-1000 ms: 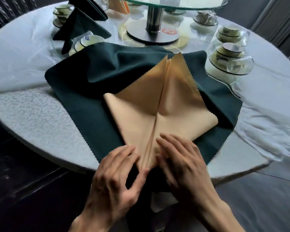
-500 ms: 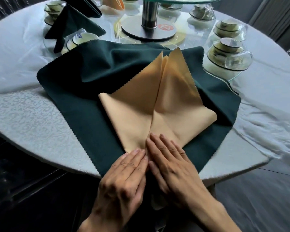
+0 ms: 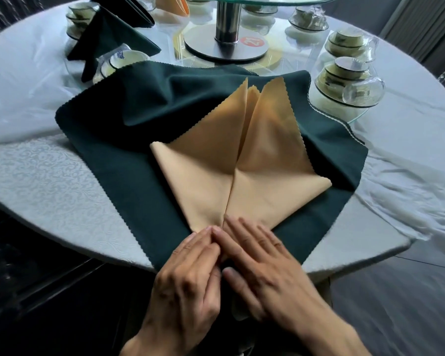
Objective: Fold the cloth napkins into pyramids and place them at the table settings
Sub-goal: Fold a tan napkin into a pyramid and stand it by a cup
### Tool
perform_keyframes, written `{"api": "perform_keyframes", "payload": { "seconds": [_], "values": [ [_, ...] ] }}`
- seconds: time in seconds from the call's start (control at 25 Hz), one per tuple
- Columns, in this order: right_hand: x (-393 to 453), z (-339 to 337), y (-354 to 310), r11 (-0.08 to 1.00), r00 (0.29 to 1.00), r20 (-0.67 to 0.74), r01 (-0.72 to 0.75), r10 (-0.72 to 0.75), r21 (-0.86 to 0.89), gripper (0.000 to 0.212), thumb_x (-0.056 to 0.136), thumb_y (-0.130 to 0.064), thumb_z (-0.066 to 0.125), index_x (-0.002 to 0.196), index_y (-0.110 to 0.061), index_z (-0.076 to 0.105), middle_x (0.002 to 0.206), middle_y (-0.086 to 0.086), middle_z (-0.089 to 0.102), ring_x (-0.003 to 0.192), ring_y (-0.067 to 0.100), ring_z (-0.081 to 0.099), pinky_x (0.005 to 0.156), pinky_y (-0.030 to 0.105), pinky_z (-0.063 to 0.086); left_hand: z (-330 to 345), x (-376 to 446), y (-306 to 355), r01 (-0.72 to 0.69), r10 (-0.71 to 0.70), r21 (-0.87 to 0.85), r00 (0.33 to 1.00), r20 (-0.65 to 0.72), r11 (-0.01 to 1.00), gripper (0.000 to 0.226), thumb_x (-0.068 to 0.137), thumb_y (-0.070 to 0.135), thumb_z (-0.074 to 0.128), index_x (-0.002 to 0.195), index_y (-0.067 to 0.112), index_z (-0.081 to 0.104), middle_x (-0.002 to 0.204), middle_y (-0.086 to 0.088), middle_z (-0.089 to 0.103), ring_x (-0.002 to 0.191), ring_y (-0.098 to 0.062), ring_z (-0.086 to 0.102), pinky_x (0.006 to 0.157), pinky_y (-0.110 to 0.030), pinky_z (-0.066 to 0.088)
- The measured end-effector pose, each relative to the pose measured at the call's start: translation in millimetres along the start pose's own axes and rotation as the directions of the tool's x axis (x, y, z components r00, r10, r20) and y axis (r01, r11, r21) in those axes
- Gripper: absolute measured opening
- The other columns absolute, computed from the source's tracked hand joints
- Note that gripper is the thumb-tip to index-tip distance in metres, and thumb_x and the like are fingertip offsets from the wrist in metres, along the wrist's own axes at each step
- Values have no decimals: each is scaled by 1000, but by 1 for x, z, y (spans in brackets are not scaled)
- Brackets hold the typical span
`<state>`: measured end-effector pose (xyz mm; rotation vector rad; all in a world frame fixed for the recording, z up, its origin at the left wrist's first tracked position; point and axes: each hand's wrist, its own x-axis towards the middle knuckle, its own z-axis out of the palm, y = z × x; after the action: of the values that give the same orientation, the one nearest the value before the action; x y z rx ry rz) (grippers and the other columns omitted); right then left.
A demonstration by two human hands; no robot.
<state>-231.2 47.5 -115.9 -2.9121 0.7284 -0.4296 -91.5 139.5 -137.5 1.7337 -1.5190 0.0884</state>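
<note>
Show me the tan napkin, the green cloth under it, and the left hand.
tan napkin [image 3: 203, 186], head view, left lower panel.
green cloth [image 3: 118, 160], head view, left flat area.
left hand [image 3: 188, 276], head view, back of hand.

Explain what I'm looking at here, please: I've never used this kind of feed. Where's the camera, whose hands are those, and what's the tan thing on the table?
There is no machine here. The single view comes from a camera worn on a person's head, looking forward and down, so the two bare hands at the bottom are that person's own. The left hand and right hand lie side by side with fairly straight fingers, pressing on the near point of a tan napkin folded into a kite-like shape. Neither hand plainly grips it. The napkin lies on a dark green cloth spread over the round table. Further back stand wrapped stacks of cups and bowls, a folded green napkin, and the metal post of a glass turntable.
</note>
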Motion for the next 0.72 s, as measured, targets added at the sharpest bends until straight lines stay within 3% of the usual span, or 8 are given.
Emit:
{"api": "perform_keyframes", "payload": {
  "seconds": [0.08,0.2,0.28,0.4,0.48,0.56,0.64,0.72],
  "values": [
    [1,12,-11,1000,1000,-14,-3,3,-17,56,104,-47,20,152,-21,32,156,3,36,144,19,33,113,39,27,-13,3,6,195,-187,-225,981,56,955,42,90,17,40,128,17,58,147,3,48,133,-3,46,107,-14,33],
    [1,21,-8,993,1000,-22,-15,12,-118,57,104,-49,19,148,-22,42,156,6,35,144,23,33,112,41,27,-28,13,6,313,-255,-386,947,195,868,43,95,21,37,134,37,43,155,12,34,140,-1,35,112,-19,29],
    [0,26,-8,989,999,-41,0,-6,-146,57,103,-49,20,148,-23,43,157,6,34,144,23,32,111,41,28,-33,31,-10,265,-171,-229,917,361,937,46,99,29,31,142,47,32,155,23,31,141,9,26,122,-30,9],
    [1,24,-10,991,998,-56,4,-12,-133,55,103,-48,22,147,-22,44,157,3,35,144,23,34,110,42,30,-37,72,-70,-13,-54,121,842,537,993,56,94,50,13,150,46,15,159,24,16,144,12,6,120,-41,-16],
    [2,23,-10,991,997,-74,2,-12,-134,55,103,-47,23,146,-23,45,156,3,35,143,23,35,110,41,30,-53,103,-105,-48,-89,236,841,534,970,61,88,49,20,149,42,21,161,11,24,149,-2,11,120,-43,-10],
    [1,24,-11,994,996,-84,2,-12,-110,54,102,-48,25,146,-24,45,156,3,35,143,22,36,110,41,30,-70,119,-116,-81,-43,210,850,525,974,65,80,42,37,143,32,44,154,0,39,145,-18,30,120,-45,6],
    [2,23,-9,997,995,-102,-1,-7,-79,54,102,-47,29,147,-23,44,156,3,35,143,21,36,110,40,30,-75,113,-101,-229,92,214,855,510,950,50,78,37,53,125,23,62,140,-3,52,127,-22,47,116,-45,25],
    [4,19,-8,1000,992,-125,-12,14,15,58,95,-40,41,149,-18,41,157,4,34,143,18,35,110,38,30,-71,91,-79,-244,112,249,887,449,937,38,77,42,62,110,22,63,127,0,54,111,-21,51,105,-39,37]
  ]
}}
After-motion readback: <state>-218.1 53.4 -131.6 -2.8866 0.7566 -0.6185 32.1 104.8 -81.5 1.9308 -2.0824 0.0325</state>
